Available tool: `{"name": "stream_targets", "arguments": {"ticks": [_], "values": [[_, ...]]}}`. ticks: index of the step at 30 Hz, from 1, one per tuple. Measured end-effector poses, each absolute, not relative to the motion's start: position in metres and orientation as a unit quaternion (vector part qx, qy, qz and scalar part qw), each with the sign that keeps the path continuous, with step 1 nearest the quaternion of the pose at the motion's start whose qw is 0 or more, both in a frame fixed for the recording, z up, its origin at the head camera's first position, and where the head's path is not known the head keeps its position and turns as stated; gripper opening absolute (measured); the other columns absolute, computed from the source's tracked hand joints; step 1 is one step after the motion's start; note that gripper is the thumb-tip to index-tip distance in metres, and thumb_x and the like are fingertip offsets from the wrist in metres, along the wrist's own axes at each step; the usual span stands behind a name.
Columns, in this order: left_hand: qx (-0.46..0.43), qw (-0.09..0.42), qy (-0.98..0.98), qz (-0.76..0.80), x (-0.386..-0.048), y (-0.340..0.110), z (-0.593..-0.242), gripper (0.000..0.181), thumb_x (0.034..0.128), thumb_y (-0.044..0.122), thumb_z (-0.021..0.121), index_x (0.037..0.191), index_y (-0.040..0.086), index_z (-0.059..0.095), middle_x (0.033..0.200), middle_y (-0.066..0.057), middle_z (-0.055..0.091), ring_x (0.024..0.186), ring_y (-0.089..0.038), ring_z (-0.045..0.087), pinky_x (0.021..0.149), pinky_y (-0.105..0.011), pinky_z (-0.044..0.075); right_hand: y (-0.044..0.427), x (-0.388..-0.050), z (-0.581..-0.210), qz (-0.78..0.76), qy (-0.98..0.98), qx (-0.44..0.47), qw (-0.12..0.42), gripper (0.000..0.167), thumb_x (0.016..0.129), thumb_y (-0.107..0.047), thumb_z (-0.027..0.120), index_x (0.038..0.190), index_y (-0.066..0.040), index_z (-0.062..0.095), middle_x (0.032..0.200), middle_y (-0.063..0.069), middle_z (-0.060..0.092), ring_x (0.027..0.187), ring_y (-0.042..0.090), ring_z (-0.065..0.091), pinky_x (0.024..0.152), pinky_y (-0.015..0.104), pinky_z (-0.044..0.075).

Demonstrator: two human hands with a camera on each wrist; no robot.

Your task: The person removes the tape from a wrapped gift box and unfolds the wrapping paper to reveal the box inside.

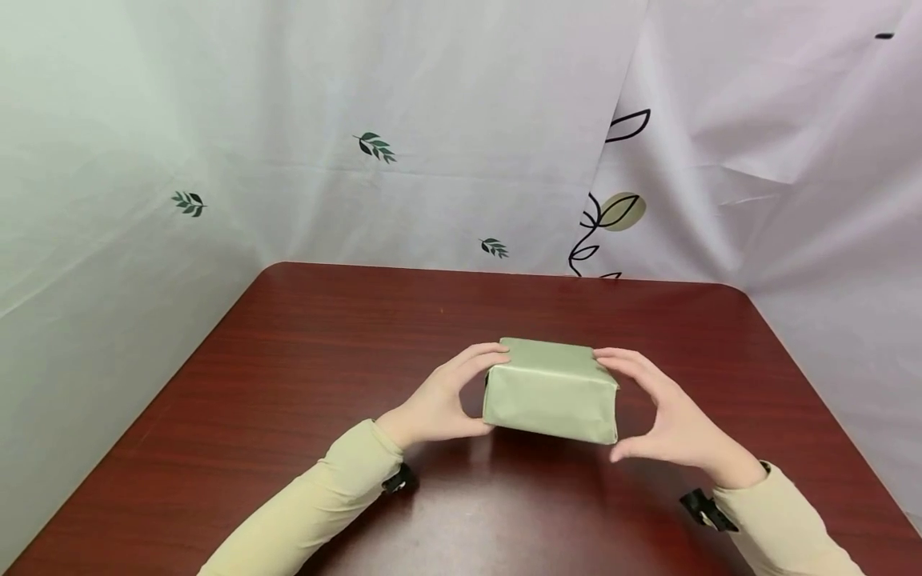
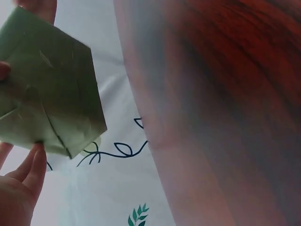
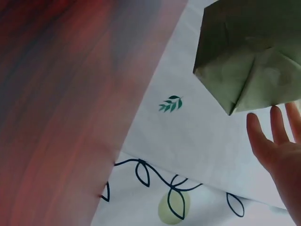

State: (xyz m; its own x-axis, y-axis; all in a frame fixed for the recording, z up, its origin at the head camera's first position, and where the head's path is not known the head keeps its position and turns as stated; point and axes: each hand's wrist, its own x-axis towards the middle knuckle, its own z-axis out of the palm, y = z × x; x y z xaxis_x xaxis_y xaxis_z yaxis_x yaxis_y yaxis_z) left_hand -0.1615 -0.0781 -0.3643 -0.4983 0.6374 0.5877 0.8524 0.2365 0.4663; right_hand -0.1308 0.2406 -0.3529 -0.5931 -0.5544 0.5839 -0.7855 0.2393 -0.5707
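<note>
A box wrapped in plain light-green paper [image 1: 551, 400] is held above the table, slightly tilted, its shadow falling underneath. My left hand [image 1: 450, 396] grips its left end, fingers over the top edge and thumb at the lower corner. On the other end, the fingers of my right hand [image 1: 666, 412] curl onto the top right edge, the thumb by the bottom right corner. Folded paper seams show on the box's end [image 2: 51, 94] in the left wrist view. From the right wrist, a creased end of the box [image 3: 249, 56] appears above the fingers.
A dark red-brown wood-grain table [image 1: 324, 344] with rounded far corners lies below. White curtains [image 1: 432, 96] printed with leaves hang behind it and along both sides. Black straps with small devices [image 1: 709, 510] sit at both wrists, by the light sleeves.
</note>
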Motion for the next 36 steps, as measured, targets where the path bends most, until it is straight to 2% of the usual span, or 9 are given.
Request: {"name": "stream_targets", "arguments": {"ticks": [6,10,13,18,22,27,30,33,36], "values": [[-0.461,0.086,-0.764,-0.443,-0.163,-0.078,-0.368,0.078,0.0648,0.003,0.080,0.134,0.006,0.045,0.130,-0.008,0.052,0.118,-0.018,0.051,0.098,-0.031,0.045,0.238,-0.125,-0.353,0.400,-0.825,0.372,0.144,0.085,0.053,0.006,0.084,0.131,-0.002,0.051,0.127,0.000,0.053,0.117,0.001,0.046,0.096,0.013,0.034],[-0.418,0.040,-0.763,-0.492,-0.163,-0.080,-0.367,0.080,0.0692,0.002,0.080,0.139,0.007,0.042,0.126,-0.007,0.056,0.110,-0.018,0.055,0.097,-0.032,0.045,0.235,-0.124,-0.352,0.420,-0.820,0.360,0.148,0.083,0.053,0.009,0.084,0.128,-0.002,0.052,0.122,-0.005,0.054,0.108,0.002,0.049,0.092,0.014,0.037],[-0.381,-0.004,-0.768,-0.515,-0.163,-0.080,-0.365,0.081,0.0742,0.005,0.078,0.144,0.013,0.038,0.129,-0.005,0.054,0.108,-0.019,0.056,0.096,-0.033,0.046,0.233,-0.123,-0.352,0.444,-0.814,0.344,0.150,0.082,0.054,0.011,0.084,0.129,0.000,0.050,0.120,-0.009,0.055,0.104,-0.001,0.054,0.089,0.013,0.042],[-0.323,-0.085,-0.758,-0.561,-0.168,-0.075,-0.365,0.078,0.0851,0.008,0.069,0.150,0.021,0.027,0.140,-0.004,0.046,0.114,-0.021,0.055,0.095,-0.035,0.047,0.230,-0.124,-0.350,0.513,-0.809,0.260,0.121,0.075,0.065,0.015,0.076,0.132,-0.006,0.048,0.114,-0.020,0.056,0.096,-0.005,0.059,0.078,0.014,0.050],[-0.285,-0.122,-0.744,-0.592,-0.173,-0.069,-0.363,0.071,0.0929,0.011,0.060,0.152,0.019,0.021,0.142,-0.009,0.045,0.113,-0.024,0.055,0.091,-0.039,0.049,0.228,-0.131,-0.349,0.568,-0.789,0.216,0.087,0.062,0.077,0.014,0.067,0.130,-0.014,0.049,0.109,-0.018,0.058,0.093,-0.003,0.061,0.077,0.015,0.051],[-0.232,-0.175,-0.726,-0.623,-0.177,-0.063,-0.360,0.064,0.0971,0.016,0.053,0.152,0.016,0.020,0.140,-0.014,0.045,0.115,-0.026,0.054,0.086,-0.042,0.052,0.226,-0.135,-0.347,0.585,-0.791,0.168,0.061,0.048,0.086,0.003,0.062,0.125,-0.022,0.050,0.105,-0.019,0.059,0.095,-0.004,0.060,0.077,0.014,0.050],[-0.211,-0.201,-0.709,-0.643,-0.178,-0.062,-0.361,0.063,0.0960,0.012,0.054,0.150,0.011,0.022,0.137,-0.020,0.046,0.112,-0.025,0.057,0.087,-0.045,0.052,0.225,-0.137,-0.347,0.599,-0.788,0.139,0.028,0.039,0.092,-0.005,0.058,0.128,-0.013,0.047,0.105,-0.017,0.059,0.094,-0.002,0.060,0.076,0.018,0.052],[-0.196,-0.215,-0.691,-0.662,-0.178,-0.061,-0.363,0.066,0.0926,0.006,0.057,0.148,0.005,0.021,0.134,-0.025,0.046,0.102,-0.019,0.060,0.088,-0.049,0.051,0.226,-0.139,-0.347,0.624,-0.774,0.111,-0.012,0.040,0.096,-0.012,0.052,0.133,-0.001,0.039,0.105,-0.015,0.058,0.092,0.000,0.060,0.074,0.022,0.054],[-0.184,-0.218,-0.684,-0.672,-0.179,-0.060,-0.363,0.070,0.0900,0.002,0.059,0.148,0.003,0.020,0.133,-0.027,0.046,0.096,-0.014,0.059,0.088,-0.047,0.051,0.227,-0.142,-0.349,0.656,-0.747,0.097,-0.048,0.039,0.098,-0.016,0.048,0.133,0.000,0.036,0.104,-0.011,0.057,0.091,0.002,0.060,0.073,0.025,0.054]]}}
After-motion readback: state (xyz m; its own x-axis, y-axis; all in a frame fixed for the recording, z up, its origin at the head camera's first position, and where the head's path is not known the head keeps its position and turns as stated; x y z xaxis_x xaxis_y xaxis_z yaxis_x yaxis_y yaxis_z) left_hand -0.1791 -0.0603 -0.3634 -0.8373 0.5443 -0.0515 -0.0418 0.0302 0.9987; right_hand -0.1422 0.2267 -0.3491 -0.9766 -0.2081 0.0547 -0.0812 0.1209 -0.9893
